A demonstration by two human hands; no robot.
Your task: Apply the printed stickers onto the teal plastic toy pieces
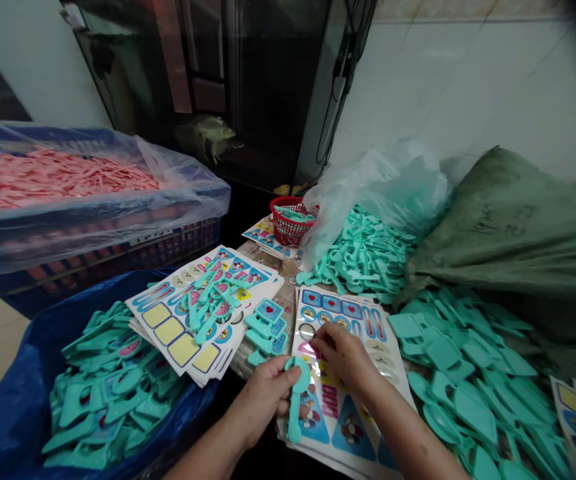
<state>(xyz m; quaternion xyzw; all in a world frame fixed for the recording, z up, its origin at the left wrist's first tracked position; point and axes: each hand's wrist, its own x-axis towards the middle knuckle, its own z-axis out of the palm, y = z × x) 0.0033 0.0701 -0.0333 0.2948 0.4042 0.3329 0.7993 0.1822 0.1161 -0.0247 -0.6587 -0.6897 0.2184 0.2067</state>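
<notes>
On the table (288,272), left hand (261,400) clenches smooth teal plastic paddle (294,400); right hand (343,357) touches glossy sticker sheet (341,420) at six o'clock, grip unclear.

A left hand (263,400) and a right hand (345,357) are seen bare, and a left forearm (208,453) and a right forearm (408,440) are shown uncovered as far as the near edge, where they are cut off by the frame. The fingers (325,340) are short and blunt-tipped; their nails are too small to be made out.
</notes>
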